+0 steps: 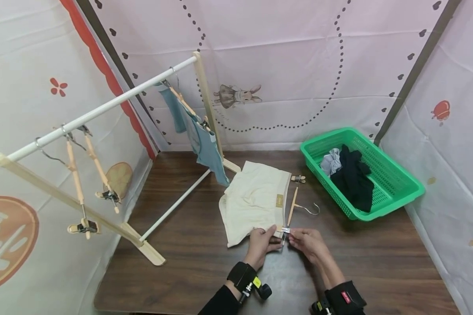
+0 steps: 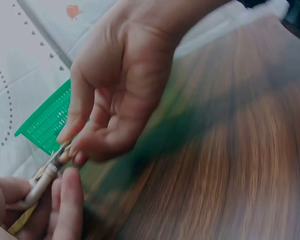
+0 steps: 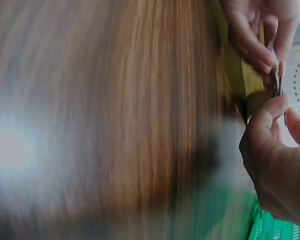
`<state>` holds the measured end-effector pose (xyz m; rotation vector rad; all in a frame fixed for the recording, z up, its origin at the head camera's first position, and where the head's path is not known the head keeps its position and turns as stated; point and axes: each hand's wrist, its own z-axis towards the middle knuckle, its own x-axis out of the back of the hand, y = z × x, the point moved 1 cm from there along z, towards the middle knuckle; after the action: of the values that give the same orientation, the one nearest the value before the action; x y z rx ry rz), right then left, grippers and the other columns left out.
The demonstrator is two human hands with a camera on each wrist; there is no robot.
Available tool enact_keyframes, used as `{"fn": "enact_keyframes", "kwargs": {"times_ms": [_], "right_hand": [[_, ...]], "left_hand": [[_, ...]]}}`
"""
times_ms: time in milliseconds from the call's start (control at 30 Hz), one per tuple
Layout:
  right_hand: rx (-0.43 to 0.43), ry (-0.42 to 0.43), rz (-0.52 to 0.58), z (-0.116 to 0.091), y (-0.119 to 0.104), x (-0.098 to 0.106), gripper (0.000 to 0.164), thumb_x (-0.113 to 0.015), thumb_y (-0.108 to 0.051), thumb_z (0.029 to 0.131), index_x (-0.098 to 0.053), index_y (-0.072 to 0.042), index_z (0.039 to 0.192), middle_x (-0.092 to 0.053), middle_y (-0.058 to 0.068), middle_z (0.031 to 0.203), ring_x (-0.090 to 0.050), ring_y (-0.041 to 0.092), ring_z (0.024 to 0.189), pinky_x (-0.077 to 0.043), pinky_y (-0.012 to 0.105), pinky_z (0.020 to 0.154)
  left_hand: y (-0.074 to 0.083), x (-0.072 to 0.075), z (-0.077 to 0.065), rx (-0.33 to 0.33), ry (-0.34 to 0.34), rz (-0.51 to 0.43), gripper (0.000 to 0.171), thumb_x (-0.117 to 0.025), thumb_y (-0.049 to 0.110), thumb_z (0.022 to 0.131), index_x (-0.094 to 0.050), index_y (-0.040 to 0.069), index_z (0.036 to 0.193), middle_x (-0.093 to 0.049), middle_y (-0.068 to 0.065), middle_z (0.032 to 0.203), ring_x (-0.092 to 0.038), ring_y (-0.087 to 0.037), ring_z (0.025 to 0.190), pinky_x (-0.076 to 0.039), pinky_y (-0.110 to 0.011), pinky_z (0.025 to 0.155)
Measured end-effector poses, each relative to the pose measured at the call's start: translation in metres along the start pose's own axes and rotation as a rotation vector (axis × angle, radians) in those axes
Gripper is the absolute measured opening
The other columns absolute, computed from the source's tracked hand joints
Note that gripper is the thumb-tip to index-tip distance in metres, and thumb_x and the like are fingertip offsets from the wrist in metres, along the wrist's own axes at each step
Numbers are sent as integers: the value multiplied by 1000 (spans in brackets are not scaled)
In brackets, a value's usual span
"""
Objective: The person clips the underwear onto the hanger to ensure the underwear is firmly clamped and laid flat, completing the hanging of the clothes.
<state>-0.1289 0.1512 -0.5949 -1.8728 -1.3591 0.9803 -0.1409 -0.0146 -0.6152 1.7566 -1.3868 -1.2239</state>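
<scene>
Currently the clip (image 1: 286,230) lies between both hands (image 1: 260,246) (image 1: 309,243), by the cream garment (image 1: 256,197).

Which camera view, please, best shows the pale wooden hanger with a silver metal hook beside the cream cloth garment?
The head view: the hanger shows its bar, curved hook and both clips. Both wrist views show only one clip end, partly hidden by fingers.

The left hand (image 1: 260,246) and right hand (image 1: 309,245) partly hide the near clip (image 1: 286,230). The label (image 1: 279,201) on the cream garment (image 1: 254,188) is too small to read. The head view's left edge crops the orange print (image 1: 9,243).
</scene>
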Motion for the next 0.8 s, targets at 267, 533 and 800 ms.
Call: {"fn": "enact_keyframes", "kwargs": {"times_ms": [267,533,800], "right_hand": [[29,-37,-20,-2,7,-2,30,-56,3,101,-54,22,124,-69,12,89,-68,13,79,-60,25,75],[356,-47,-862,-4,-7,1,21,-65,-16,99,-73,3,105,-71,8,85,-66,20,75,-57,39,70],[420,-50,-1222,22,-63,3,26,-65,-18,99,-73,1,115,-73,15,108,-66,25,93,-56,44,82]], "left_hand": [[2,1,-1,48,14,31,25,-66,21,101,-54,0,92,-64,-6,69,-65,-12,59,-63,-36,62],[26,21,-12,88,-174,371,29,-61,20,104,-64,-10,103,-69,-17,91,-65,-13,63,-61,-30,61],[65,23,-2,-74,-235,620,29,-54,16,104,-71,-8,105,-72,-18,88,-53,-8,51,-44,-20,45]]}}
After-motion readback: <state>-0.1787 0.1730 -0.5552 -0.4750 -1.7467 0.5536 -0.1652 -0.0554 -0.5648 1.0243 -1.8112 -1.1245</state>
